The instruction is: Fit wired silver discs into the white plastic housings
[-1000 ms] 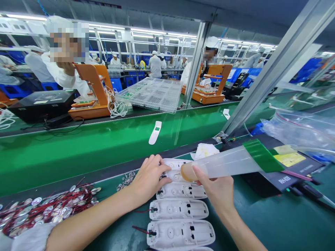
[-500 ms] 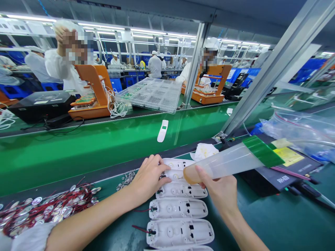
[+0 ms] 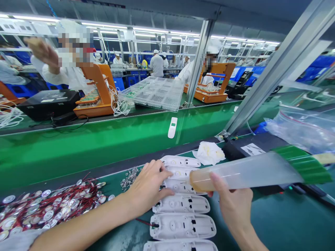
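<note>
A row of white plastic shells [image 3: 183, 226] lies on the green bench in front of me, most of them hollow side up, with red wires at the left end of some. My left hand [image 3: 149, 186] grips the left end of a far shell [image 3: 174, 184] between thumb and fingers; part of the grip is hidden. In my right hand [image 3: 231, 198] is a translucent glue syringe [image 3: 243, 170], held nearly level. Its amber end points left over the far shells, and its green part is at the right. The outlet of the syringe cannot be seen clearly.
Wired metal discs [image 3: 52, 205] are heaped at the left, near small metal parts [image 3: 129, 178]. A crumpled tissue [image 3: 209, 153] lies behind the syringe. A metal post [image 3: 269, 73] slants at the right. Beyond, a lone white cover [image 3: 172, 127] lies on the green belt [image 3: 125, 134].
The view has shifted slightly, moving the scene rightward. My right hand has moved right, and the syringe is more level. A co-worker across the belt has stretched an arm out to the left.
</note>
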Action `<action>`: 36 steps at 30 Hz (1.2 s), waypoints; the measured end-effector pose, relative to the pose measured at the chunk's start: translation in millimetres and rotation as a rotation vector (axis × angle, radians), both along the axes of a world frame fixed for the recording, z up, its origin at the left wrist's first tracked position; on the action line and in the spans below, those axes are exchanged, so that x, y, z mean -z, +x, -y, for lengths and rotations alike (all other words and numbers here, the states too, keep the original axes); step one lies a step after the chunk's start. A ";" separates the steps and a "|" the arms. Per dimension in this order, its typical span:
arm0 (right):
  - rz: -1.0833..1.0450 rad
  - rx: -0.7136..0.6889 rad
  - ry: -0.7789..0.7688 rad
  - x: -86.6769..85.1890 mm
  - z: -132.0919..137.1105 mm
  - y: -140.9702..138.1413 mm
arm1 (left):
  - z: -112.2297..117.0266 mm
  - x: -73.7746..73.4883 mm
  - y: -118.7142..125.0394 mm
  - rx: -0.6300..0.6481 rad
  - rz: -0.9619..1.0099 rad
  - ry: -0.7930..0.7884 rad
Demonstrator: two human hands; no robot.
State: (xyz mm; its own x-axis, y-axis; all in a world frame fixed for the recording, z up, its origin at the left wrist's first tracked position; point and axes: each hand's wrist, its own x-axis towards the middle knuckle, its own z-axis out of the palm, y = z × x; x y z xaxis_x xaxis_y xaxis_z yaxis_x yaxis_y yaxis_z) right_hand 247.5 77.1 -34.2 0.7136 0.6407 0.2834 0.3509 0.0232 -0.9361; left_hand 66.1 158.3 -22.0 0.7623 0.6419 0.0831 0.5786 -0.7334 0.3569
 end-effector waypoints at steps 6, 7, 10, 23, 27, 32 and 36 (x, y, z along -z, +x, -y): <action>-0.061 -0.019 -0.065 -4.6 1.1 -16.9 | 5.0 7.0 -3.3 -0.020 0.028 -0.017; -0.060 -0.025 -0.074 -4.6 0.6 -17.4 | 4.7 7.9 -3.0 -0.018 0.029 -0.021; -0.040 -0.042 -0.122 -3.4 -0.7 -16.9 | 3.8 9.7 -2.7 -0.010 0.036 -0.033; 0.047 -0.077 -0.167 -2.7 1.8 -13.9 | 3.9 7.8 -2.6 -0.003 0.037 -0.045; 0.056 -0.061 -0.179 -3.2 1.9 -11.9 | 3.5 8.3 -2.8 0.000 0.038 -0.051; 0.082 -0.028 -0.151 -4.4 0.3 -11.5 | 4.2 8.2 -2.4 -0.003 0.042 -0.051; 0.043 -0.035 -0.136 -3.8 -0.6 -13.5 | 5.7 7.7 -2.5 -0.018 0.046 -0.041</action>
State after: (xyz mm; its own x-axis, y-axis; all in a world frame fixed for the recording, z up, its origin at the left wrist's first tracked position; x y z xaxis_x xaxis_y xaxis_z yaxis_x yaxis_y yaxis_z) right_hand 234.0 77.7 -30.4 0.6794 0.6992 0.2225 0.3921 -0.0897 -0.9155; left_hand 63.6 152.6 -29.7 0.7466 0.6589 0.0916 0.5737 -0.7074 0.4128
